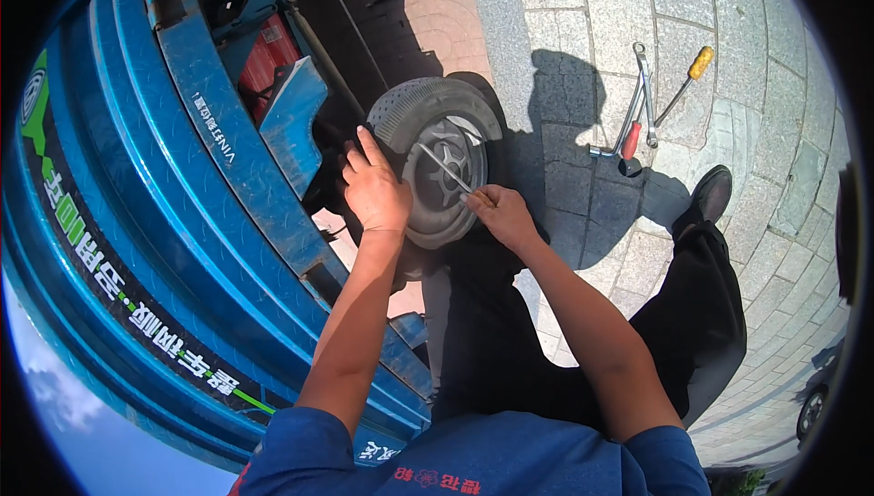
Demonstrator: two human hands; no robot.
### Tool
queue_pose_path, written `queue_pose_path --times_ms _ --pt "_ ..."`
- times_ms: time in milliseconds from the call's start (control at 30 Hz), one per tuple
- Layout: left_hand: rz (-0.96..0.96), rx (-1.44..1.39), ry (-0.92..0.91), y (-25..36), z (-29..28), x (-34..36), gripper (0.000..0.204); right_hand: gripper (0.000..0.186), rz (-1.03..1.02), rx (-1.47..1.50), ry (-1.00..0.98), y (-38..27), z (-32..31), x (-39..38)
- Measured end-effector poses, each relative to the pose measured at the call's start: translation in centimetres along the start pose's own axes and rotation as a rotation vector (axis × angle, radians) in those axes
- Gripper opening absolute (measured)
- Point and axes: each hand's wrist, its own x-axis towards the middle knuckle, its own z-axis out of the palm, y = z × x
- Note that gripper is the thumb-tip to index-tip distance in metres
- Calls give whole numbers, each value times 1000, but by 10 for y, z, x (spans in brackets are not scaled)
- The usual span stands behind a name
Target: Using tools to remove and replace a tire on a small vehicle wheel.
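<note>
A small black tyre on a grey spoked wheel sits beside a blue vehicle body. My left hand rests flat against the tyre's left side, fingers spread upward. My right hand grips the lower end of a thin metal rod, which slants up and left across the wheel's hub. Both forearms reach in from the bottom of the view.
On the grey paving to the right lie several hand tools: metal wrenches, a red-handled tool and a yellow-handled screwdriver. My black shoe and dark trouser leg stand just below them. Red parts show inside the vehicle frame.
</note>
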Motion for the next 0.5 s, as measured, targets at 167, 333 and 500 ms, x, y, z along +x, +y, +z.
queue_pose_path --times_ms 167,333,500 --pt "38 -58 97 0 5 -2 106 38 -7 134 -62 39 13 14" --pt "81 -95 118 0 5 -4 106 36 -19 148 -130 65 27 35" --pt "37 -101 154 6 3 -2 108 37 -100 126 -178 71 22 64"
